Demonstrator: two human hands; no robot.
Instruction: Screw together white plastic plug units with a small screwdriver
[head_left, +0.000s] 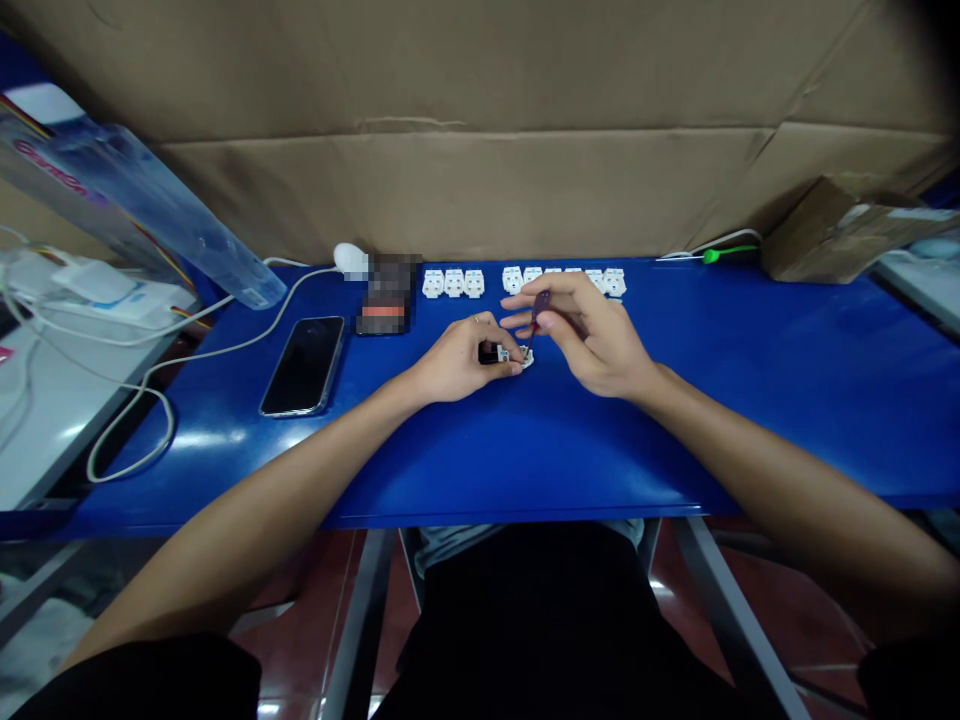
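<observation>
My left hand point(469, 358) is closed on a small white part point(528, 359) at the middle of the blue table, pinching it between thumb and fingers. A black piece shows beneath those fingers. Above the part, my right hand point(592, 335) holds a small screwdriver point(541, 304) with a dark handle, its shaft pointing down to the white part. The screwdriver's tip is too small to make out. Behind my hands, several similar white parts point(454, 284) stand in a row near the back edge, some of them partly hidden by my right hand.
A phone point(303, 366) lies on the blue table point(787, 400) at the left, beside a white cable point(217, 350). A blurred dark object point(388, 295) is behind it. A clear plastic bottle point(172, 215) leans at far left. A cardboard box point(817, 235) and green-tipped item point(724, 255) are at back right.
</observation>
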